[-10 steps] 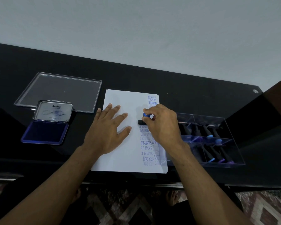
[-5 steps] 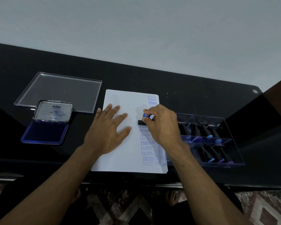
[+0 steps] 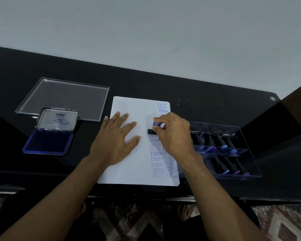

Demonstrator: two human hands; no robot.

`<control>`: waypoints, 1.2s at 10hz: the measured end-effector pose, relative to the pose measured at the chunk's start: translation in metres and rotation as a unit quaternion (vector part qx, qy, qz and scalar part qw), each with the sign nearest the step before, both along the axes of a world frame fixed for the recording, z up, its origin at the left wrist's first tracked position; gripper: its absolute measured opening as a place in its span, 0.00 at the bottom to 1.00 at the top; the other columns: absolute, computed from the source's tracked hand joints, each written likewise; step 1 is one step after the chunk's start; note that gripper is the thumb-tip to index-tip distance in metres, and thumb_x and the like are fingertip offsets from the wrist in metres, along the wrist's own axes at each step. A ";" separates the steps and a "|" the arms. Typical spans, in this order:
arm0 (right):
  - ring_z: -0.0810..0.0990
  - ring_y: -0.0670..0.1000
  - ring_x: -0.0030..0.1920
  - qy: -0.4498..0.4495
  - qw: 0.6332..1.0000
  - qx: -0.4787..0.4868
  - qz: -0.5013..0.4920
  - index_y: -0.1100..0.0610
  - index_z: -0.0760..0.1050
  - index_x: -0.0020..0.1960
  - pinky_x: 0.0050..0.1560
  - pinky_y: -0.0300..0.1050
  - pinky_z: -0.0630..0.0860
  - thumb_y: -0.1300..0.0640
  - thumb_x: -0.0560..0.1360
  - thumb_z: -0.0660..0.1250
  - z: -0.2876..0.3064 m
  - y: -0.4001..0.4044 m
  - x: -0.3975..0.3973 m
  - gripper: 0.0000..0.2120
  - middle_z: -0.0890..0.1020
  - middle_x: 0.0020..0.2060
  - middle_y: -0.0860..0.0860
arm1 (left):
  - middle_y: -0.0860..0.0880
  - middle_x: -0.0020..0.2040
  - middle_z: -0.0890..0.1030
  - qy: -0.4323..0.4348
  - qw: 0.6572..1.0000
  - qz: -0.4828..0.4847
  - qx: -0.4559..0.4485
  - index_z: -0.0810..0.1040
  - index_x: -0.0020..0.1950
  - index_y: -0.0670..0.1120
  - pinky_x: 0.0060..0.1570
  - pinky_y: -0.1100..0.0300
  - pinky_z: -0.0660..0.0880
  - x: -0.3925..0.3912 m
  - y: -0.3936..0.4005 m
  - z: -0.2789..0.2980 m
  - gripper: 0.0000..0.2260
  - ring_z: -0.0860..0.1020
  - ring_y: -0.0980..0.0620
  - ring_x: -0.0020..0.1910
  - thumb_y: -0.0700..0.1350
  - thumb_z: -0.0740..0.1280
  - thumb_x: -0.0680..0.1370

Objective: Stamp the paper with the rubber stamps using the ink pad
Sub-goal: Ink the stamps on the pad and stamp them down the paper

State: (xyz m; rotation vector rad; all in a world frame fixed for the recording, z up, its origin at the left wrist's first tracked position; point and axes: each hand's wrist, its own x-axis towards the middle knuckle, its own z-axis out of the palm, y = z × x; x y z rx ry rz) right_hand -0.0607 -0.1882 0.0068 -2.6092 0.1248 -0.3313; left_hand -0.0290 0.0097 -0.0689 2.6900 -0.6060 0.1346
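Paper (image 3: pixel 129 171) bears blue "FRAGILE", "SAMPLE", "FAX OUT" (ink pad (image 3: pixel 49 142) lid: "Artline").

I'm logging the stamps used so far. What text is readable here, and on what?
"Artline": ink pad lid; the smaller print under it is too blurred.
"FRAGILE", "AMENDED", "SAMPLE", "FAX OUT": stamped impressions on the paper, repeated, seen upside down.
Other impressions by the right hand are too faint or covered.

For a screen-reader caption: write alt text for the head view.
The right hand presses a blue-topped rubber stamp onto the white paper while the left hand lies flat on it. An open ink pad sits left, a clear stamp box right.
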 end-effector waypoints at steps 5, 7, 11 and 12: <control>0.83 0.45 0.39 -0.139 0.931 0.302 -0.151 0.51 0.82 0.45 0.45 0.48 0.82 0.62 0.70 0.72 0.020 -0.008 -0.015 0.07 0.83 0.39 0.46 | 0.50 0.81 0.61 0.002 1.000 -0.007 -0.011 0.70 0.76 0.55 0.79 0.42 0.48 -0.001 0.001 0.002 0.32 0.52 0.49 0.81 0.70 0.48 0.78; 0.85 0.51 0.40 -0.105 0.904 0.369 -0.188 0.49 0.82 0.45 0.44 0.55 0.83 0.59 0.69 0.73 0.013 -0.015 -0.014 0.07 0.85 0.38 0.48 | 0.50 0.81 0.60 0.005 1.000 -0.008 -0.009 0.69 0.76 0.56 0.79 0.42 0.48 -0.001 0.001 0.003 0.33 0.52 0.49 0.81 0.70 0.47 0.78; 0.85 0.48 0.39 -0.103 0.905 0.371 -0.182 0.50 0.82 0.45 0.44 0.52 0.84 0.61 0.71 0.73 0.015 -0.014 -0.016 0.07 0.84 0.37 0.47 | 0.50 0.81 0.61 0.003 1.000 -0.006 -0.007 0.69 0.76 0.56 0.79 0.41 0.48 -0.001 0.001 0.003 0.32 0.52 0.49 0.81 0.70 0.48 0.78; 0.85 0.48 0.38 -0.095 0.906 0.373 -0.175 0.51 0.82 0.46 0.43 0.53 0.84 0.62 0.71 0.73 0.016 -0.013 -0.017 0.07 0.85 0.38 0.48 | 0.49 0.80 0.62 0.001 1.000 -0.007 -0.008 0.70 0.76 0.55 0.79 0.41 0.49 -0.001 0.001 0.004 0.32 0.53 0.48 0.81 0.70 0.49 0.78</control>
